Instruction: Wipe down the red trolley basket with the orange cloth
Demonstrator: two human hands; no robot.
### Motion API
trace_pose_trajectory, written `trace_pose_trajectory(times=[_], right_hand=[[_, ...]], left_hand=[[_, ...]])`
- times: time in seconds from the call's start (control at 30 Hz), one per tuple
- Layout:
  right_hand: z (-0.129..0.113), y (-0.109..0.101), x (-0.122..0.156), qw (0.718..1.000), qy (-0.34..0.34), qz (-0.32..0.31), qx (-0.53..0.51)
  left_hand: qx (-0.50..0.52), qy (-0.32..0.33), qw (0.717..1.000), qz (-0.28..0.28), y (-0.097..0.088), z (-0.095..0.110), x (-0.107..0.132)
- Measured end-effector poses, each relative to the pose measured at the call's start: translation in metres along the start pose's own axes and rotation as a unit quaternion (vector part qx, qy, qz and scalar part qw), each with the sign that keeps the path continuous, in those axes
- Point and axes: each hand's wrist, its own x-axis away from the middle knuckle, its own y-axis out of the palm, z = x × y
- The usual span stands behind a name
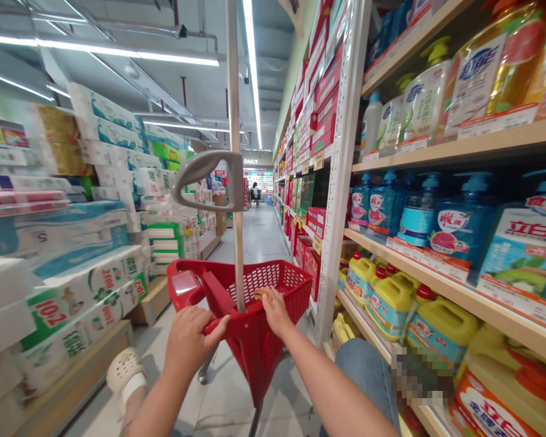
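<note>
Shopping basket [250, 321], red plastic with a mesh-sided front, on a wheeled frame, held directly before the wearer at both grips.

Left hand [192, 340]: closed grip around the basket's red inner bar, fingers wrapped over it.
Right hand [273, 312]: narrow grip on the basket's upper edge, just right of the pole.
Orange object [262, 294]: small, under the right-hand fingers, partly hidden; kind cannot be told.
Metal pole [234, 133]: rises from the basket between the two grips, carrying a grey looped handle [207, 179] above them, untouched.

Right of the grips:
Shelving [477, 145], white uprights with wooden shelves.
Blue pump bottles of dish soap [459, 230], middle shelf.
Yellow jugs with red caps [386, 303], shelf below, close to the right forearm.
Red boxes [318, 127], farther along the aisle.

Left of the grips:
Toilet-paper packs [86, 291], stacked high on a low wooden base [155, 297].

Below the grips:
White perforated clog [125, 379], on the wearer's left foot.
Denim-clad knee [368, 376], beneath the right arm.

Beyond the grips:
Seated person [255, 193], small, at the aisle's far end.
</note>
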Motion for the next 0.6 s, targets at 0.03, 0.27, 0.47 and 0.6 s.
trace_pose_trajectory(times=[0.03,0.27,0.47,0.6], right_hand=[[-0.008,0.001,0.005,1.000,-0.019,0.004,-0.012],[-0.019,-0.024,0.024,0.987,-0.103,0.030,-0.117],[-0.008,-0.031,0.008,0.987,-0.041,0.106,-0.110],[-0.031,-0.027,0.025,0.977,-0.010,0.172,-0.123]], left_hand=[[-0.016,-0.013,1.000,0.011,0.004,0.009,0.000],[0.053,0.065,0.994,-0.070,0.006,0.025,-0.006],[0.088,0.051,0.993,-0.059,0.020,0.006,-0.012],[0.048,0.017,0.997,-0.062,0.027,0.033,-0.010]])
